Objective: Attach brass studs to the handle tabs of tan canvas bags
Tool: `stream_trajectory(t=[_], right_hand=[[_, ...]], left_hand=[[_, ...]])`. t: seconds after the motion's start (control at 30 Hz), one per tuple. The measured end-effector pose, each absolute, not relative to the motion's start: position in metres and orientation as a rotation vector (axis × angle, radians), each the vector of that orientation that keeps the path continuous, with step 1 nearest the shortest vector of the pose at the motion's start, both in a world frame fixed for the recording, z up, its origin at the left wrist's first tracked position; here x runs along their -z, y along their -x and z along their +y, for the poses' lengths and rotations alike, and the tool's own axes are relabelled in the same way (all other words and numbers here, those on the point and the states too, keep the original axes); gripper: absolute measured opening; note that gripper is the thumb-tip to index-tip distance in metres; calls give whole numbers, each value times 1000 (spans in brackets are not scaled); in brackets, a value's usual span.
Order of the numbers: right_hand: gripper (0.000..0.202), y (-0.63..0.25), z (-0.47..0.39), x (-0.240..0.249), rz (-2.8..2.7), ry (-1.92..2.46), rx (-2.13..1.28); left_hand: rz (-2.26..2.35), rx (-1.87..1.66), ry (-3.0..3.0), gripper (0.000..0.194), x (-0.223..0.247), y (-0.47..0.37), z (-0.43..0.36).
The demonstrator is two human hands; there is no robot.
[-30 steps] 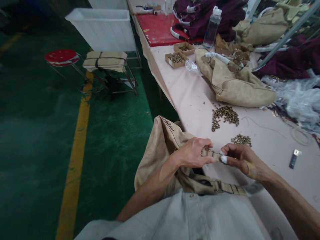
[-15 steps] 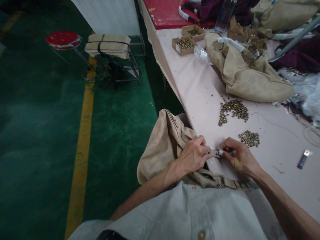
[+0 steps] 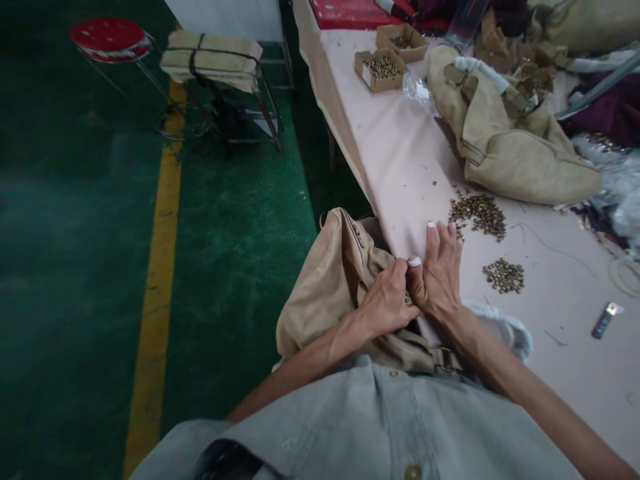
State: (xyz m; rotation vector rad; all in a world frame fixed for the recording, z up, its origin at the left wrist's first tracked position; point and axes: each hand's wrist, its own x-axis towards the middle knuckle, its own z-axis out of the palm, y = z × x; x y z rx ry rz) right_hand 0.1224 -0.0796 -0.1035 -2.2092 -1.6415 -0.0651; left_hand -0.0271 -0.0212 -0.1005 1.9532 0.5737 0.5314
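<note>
A tan suede bag [image 3: 330,287] hangs over the near edge of the pink table [image 3: 400,167] and onto my lap. My left hand [image 3: 387,301] pinches the bag's tan strap at the table edge. My right hand [image 3: 441,270] lies flat, fingers stretched out, pressing on the strap end right beside the left hand. A white bandage wraps the right thumb tip. The strap with its buckle [image 3: 443,360] runs across my lap under my right forearm. Two heaps of small brass rivets [image 3: 477,212] [image 3: 504,275] lie just right of my right hand.
Another tan bag [image 3: 515,153] lies further back on the table, with two small boxes of rivets [image 3: 381,67] behind it. A lighter [image 3: 604,319] lies at right. A red stool [image 3: 110,35] and a stool with a bundled stack [image 3: 213,57] stand on the green floor.
My right hand has let go of the small strap piece and spread flat on the table. The left hand shifted slightly back. The view tilted down and right.
</note>
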Motion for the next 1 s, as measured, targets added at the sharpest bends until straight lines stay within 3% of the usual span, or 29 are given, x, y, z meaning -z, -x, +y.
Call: stream_trajectory(t=[0.33,0.6,0.8,0.9,1.0], right_hand=[[71,-123,-88,64,-1514,2087,257],[70,-123,-76,93,-1606,2168,157],[58,-143,-118,31,-1228,2040,425],[56,-155,-155,19,-1224,2126,277],[60,-169,-189,32,-1402,2207,-181]], left_hand=[[536,-497,-1933,57,102,34,-23],[553,-526,-1919,60,104,34,-23],[524,-638,-1748,63,98,54,-14],[518,-736,-1568,59,97,63,-3],[517,-842,-1361,59,97,68,10]])
